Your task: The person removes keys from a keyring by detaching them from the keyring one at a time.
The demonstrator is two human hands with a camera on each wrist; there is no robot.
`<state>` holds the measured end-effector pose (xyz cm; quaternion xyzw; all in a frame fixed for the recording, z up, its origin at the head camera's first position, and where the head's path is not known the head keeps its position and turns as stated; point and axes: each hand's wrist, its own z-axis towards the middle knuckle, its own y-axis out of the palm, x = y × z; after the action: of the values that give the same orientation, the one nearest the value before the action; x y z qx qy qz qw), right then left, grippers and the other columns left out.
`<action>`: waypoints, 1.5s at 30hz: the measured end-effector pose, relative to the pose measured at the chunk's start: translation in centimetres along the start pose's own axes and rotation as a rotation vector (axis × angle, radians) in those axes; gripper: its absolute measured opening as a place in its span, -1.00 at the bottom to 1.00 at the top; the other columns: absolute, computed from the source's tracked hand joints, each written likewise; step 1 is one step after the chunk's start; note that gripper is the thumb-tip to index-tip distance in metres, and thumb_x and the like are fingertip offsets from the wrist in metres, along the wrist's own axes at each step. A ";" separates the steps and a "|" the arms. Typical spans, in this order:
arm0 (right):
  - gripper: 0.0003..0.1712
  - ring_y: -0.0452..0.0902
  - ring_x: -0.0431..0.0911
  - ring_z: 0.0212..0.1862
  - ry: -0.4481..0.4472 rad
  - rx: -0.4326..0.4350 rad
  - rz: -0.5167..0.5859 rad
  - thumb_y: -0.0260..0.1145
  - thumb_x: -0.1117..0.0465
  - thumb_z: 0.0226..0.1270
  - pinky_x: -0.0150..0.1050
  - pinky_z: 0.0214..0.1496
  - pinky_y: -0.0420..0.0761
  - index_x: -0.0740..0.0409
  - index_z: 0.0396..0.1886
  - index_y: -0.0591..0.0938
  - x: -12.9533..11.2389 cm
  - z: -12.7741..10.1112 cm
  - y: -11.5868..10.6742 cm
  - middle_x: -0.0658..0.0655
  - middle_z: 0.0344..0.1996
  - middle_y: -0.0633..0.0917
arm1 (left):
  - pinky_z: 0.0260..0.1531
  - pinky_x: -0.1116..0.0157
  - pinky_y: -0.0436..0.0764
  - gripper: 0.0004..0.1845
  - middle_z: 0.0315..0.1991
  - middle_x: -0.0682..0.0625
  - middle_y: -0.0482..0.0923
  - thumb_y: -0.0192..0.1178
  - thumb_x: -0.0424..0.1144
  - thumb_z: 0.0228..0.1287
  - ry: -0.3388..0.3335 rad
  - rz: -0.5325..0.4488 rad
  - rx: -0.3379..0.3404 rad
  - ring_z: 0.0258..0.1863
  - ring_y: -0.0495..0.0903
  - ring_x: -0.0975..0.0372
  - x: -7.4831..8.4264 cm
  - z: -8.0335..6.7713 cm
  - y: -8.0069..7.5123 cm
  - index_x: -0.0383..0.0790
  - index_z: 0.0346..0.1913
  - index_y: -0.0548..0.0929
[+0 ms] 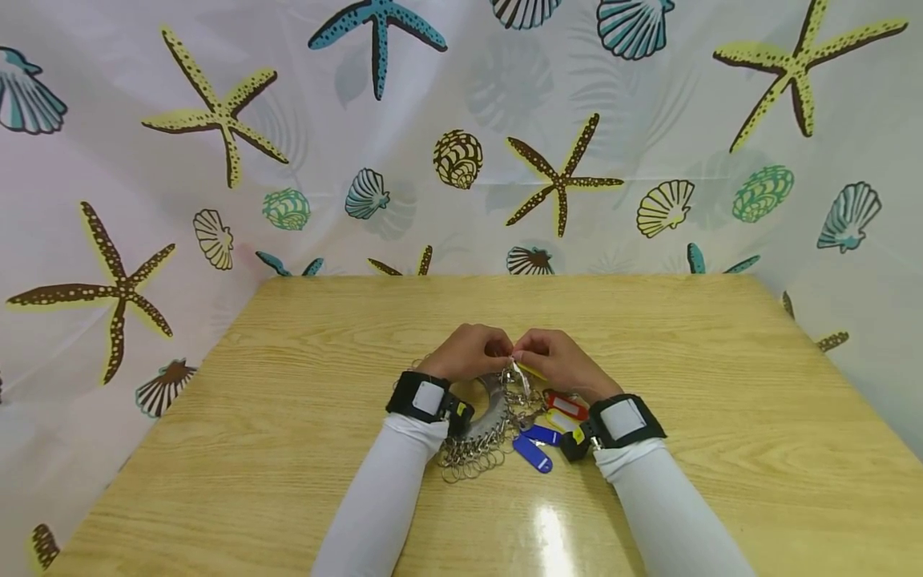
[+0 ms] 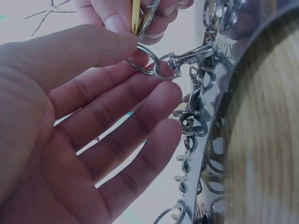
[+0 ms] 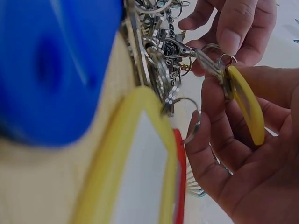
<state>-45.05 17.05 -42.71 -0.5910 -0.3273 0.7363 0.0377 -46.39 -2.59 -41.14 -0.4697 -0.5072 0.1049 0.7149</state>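
Note:
Both hands meet above a heap of metal key rings (image 1: 472, 457) on the wooden table (image 1: 721, 361). My left hand (image 1: 497, 350) pinches a small split ring (image 2: 142, 58) between thumb and forefinger; a swivel clasp (image 2: 187, 57) hangs from that ring. My right hand (image 1: 521, 357) pinches a yellow key tag (image 3: 247, 105) right against that ring, with its fingertips (image 2: 117, 18) touching the left thumb. The clasp chain leads down to a big round metal holder (image 1: 497, 401) that carries several rings and clasps.
Blue key tags (image 1: 532, 453), a red tag (image 1: 565, 403) and a yellow-framed tag (image 1: 561, 419) lie by my right wrist. A curtain with starfish and shells (image 1: 461, 160) closes off the back and sides. The table's edges run left and right.

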 end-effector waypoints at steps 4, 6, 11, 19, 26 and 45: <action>-0.83 0.46 -0.06 -0.33 0.005 0.005 0.001 0.20 0.20 0.44 -0.23 -0.28 0.42 0.21 -0.19 0.64 0.0 0.1 -0.1 0.19 -0.29 0.67 | -0.23 0.35 0.55 -0.75 -0.24 0.05 0.68 0.21 -0.08 0.36 -0.004 0.006 0.001 -0.29 0.61 0.31 0.0 0.0 -0.1 -0.17 -0.08 0.69; -0.82 0.46 -0.05 -0.33 0.010 0.005 0.000 0.20 0.18 0.44 -0.23 -0.28 0.42 0.20 -0.18 0.64 -0.1 0.1 -0.1 0.20 -0.29 0.67 | -0.26 0.35 0.55 -0.69 -0.24 0.04 0.69 0.17 -0.03 0.38 -0.008 0.015 -0.004 -0.31 0.61 0.32 -0.1 -0.1 -0.1 -0.19 -0.07 0.70; -0.80 0.45 -0.02 -0.33 0.007 -0.003 0.003 0.19 0.19 0.45 -0.26 -0.31 0.40 0.25 -0.16 0.63 -0.9 -0.2 -0.1 0.25 -0.28 0.66 | -0.34 0.37 0.53 -0.67 -0.29 0.01 0.70 0.12 -0.05 0.42 -0.004 0.040 -0.017 -0.40 0.60 0.31 -0.1 0.1 -0.1 -0.24 -0.12 0.74; -0.81 0.50 0.09 -0.21 0.027 -0.017 0.019 0.15 0.30 0.46 -0.22 -0.22 0.45 0.36 -0.14 0.61 -3.3 -1.1 -0.5 0.36 -0.21 0.65 | -0.37 0.40 0.54 -0.76 -0.30 0.05 0.70 0.21 -0.12 0.36 -0.012 0.035 -0.008 -0.41 0.60 0.35 -0.1 0.3 -0.2 -0.21 -0.13 0.75; -0.82 0.53 -0.02 -0.22 0.032 -0.010 0.013 0.17 0.22 0.46 -0.23 -0.19 0.47 0.23 -0.15 0.63 -0.6 -0.3 -0.1 0.24 -0.23 0.68 | -0.32 0.41 0.56 -0.80 -0.29 0.04 0.70 0.28 -0.18 0.30 -0.020 0.005 -0.015 -0.37 0.62 0.35 0.0 0.2 0.0 -0.22 -0.12 0.74; -0.80 0.53 0.08 -0.23 -0.001 -0.018 0.043 0.17 0.26 0.46 -0.22 -0.26 0.47 0.32 -0.13 0.61 -0.8 -0.3 -0.1 0.34 -0.23 0.66 | -0.35 0.40 0.54 -0.74 -0.31 0.06 0.69 0.20 -0.10 0.36 -0.005 0.036 0.000 -0.39 0.59 0.35 -0.1 0.1 0.0 -0.21 -0.14 0.75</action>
<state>-44.57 16.88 -42.01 -0.5979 -0.3210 0.7343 0.0166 -46.50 -2.63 -41.16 -0.4784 -0.5006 0.1189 0.7116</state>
